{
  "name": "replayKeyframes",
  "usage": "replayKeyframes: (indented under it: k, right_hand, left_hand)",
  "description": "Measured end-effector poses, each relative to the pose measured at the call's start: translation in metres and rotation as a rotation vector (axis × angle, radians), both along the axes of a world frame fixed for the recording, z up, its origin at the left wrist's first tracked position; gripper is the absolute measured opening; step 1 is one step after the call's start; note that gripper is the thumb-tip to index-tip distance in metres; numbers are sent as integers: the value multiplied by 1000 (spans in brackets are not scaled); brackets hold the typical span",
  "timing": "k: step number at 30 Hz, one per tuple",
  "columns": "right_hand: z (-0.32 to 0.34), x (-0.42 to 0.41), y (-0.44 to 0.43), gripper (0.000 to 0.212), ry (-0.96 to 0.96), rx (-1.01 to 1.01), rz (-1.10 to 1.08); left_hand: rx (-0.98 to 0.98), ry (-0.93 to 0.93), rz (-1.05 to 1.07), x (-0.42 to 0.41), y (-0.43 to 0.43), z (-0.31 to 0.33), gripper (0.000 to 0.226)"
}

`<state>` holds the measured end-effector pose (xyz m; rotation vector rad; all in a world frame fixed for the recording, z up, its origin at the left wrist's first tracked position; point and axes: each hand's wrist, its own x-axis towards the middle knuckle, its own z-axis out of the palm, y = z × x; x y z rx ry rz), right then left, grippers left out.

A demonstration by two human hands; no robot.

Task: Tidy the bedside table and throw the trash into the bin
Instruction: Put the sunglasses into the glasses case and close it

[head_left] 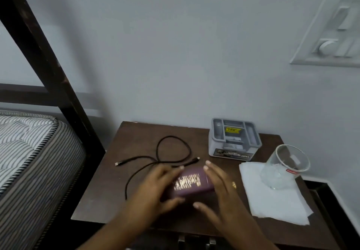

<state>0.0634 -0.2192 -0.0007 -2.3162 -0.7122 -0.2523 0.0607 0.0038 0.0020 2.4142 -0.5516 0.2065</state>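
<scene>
Against the pale grey wall (175, 55), a striped mattress (29, 152) fills the left side, with a dark bed frame (39, 55) slanting up across it. Just beside the bed stands the dark wooden bedside table (136, 133). High on the wall at the right is a white switch panel (331, 31).

On the right part of the tabletop lies a white napkin (272, 203), spread flat. A clear glass (284, 166) sits on its far corner. Behind both, near the wall, is a grey organiser tray (233, 138) with several compartments and a yellow sticker (231, 129) inside. A black cable (136, 160) lies loosely looped on the left half of the table, both plugs free, and its line runs under the hands.

At the table's middle front is a maroon book (191, 181) with gold lettering, blurred. The left hand (155, 187) grips its left end, fingers curled over the far edge and thumb at the near edge. The right hand (222, 187) rests against its right end with fingers nearly straight and thumb by the near corner. Whether the book is lifted or lying on the wood cannot be told. A gold ring (233, 185) shows on the right hand.
</scene>
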Motion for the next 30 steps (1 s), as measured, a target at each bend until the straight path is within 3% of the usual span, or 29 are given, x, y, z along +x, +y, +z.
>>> replayKeyframes:
  k: [4, 13, 22, 28, 30]
  right_hand:
    - [-23, -18, -19, 62, -70, -189, 22]
    - [-33, -32, -18, 55, 64, -340, -61]
    - [-29, -22, -3, 45, -222, -637, 10]
    - [-28, -10, 11, 43, -274, -841, 40]
    - [-23, -6, 10, 42, -231, -805, 80]
  left_hand:
    - [-54, 95, -61, -23, -24, -36, 69]
    - [-158, 188, 11, -30, -15, -49, 62]
    - [-223, 269, 74, -30, -13, -52, 73]
    - [-320, 340, 195, -29, -14, -49, 80]
    - [-322, 383, 206, -28, -14, -47, 80]
